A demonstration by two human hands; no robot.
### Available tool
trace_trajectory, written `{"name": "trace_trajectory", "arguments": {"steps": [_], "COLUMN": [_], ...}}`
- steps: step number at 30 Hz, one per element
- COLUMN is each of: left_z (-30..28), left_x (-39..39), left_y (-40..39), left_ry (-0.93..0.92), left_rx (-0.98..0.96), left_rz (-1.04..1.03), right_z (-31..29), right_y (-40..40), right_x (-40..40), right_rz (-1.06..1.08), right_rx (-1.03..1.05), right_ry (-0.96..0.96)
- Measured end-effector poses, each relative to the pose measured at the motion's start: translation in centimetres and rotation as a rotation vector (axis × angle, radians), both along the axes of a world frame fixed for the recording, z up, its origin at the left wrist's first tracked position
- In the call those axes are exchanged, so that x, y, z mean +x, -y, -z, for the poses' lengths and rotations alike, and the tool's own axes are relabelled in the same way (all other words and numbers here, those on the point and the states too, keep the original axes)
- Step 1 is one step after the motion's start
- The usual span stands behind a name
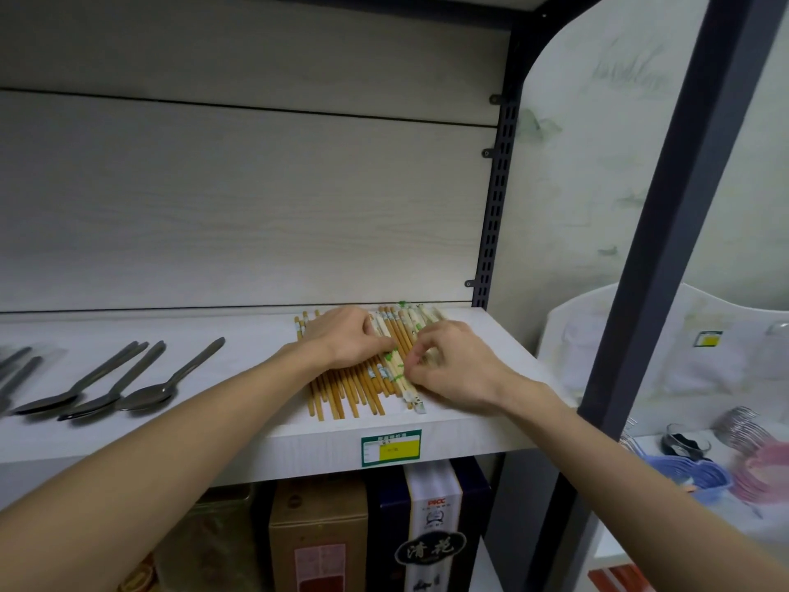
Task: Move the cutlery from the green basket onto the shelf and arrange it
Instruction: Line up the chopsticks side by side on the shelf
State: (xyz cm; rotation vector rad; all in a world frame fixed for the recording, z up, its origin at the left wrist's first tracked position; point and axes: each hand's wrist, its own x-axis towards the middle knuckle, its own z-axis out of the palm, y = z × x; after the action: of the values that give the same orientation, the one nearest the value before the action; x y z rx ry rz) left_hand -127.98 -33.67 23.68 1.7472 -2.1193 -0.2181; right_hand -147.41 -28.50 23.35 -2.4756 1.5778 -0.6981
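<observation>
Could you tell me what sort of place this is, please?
Probably a shop: the shelf carries a price tag, chopsticks and spoons lie displayed, and boxes stand below.

Pale whitewashed wood grain on the shelf point(478, 425); tan-orange chopsticks point(341, 390), some in white wrappers with green print; dull grey steel spoons point(145, 395); green-bordered yellow price label point(391, 447); brown and navy-white boxes point(431, 527) below.

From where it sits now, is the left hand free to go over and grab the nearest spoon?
Probably yes. The left hand lies flat on the chopsticks, gripping nothing, and bare shelf separates it from the nearest spoon.
</observation>
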Motion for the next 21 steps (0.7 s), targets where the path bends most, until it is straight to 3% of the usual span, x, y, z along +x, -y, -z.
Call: {"name": "trace_trajectory", "arguments": {"steps": [14,21], "left_z": [-1.0,-1.4], "left_x": [-0.9,-0.5], "left_y": [0.3,0.1], "left_ry": [0.127,0.048], "left_rx": [-0.001,0.075], "left_rz": [-0.113,-0.091], "right_z": [-1.6,0.0], "right_y": [-1.5,-0.2], "right_x": [1.3,1.8], "right_rz": [0.094,0.069], "right_rx": [0.146,0.043], "right_ry": [0.018,0.039]}}
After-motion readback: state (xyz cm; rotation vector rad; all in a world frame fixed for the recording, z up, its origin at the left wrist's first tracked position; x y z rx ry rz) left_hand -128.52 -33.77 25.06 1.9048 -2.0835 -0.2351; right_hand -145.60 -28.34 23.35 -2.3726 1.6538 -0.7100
